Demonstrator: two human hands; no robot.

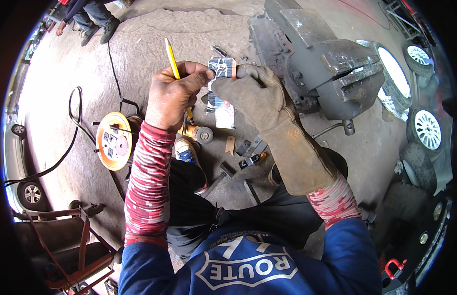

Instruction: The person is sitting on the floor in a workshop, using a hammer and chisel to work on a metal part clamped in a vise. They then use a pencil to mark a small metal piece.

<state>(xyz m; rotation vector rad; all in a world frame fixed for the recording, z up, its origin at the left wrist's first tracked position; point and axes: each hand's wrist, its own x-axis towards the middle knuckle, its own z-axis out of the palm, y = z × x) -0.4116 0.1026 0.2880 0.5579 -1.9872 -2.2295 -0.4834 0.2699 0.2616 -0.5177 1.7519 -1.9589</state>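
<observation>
My bare left hand (172,93) is closed with a yellow pencil (171,58) between its fingers, the tip pointing up and away. Its thumb and forefinger also pinch the left edge of a small flat piece (221,66) with a dark printed face. A long tan leather work glove covers my right hand (255,93), which is closed on the right side of that same piece. Below the piece, partly behind the glove, is a white and blue printed sheet (224,118). I cannot make out whether the two are joined.
A large dark bench vise (336,69) stands at the right. On the floor lie an orange angle grinder (198,133), a hammer (223,176) and several metal scraps. An orange cord reel (114,141) sits left with loose black cable. Wheels (427,129) line the far right; a person's legs (95,19) show top left.
</observation>
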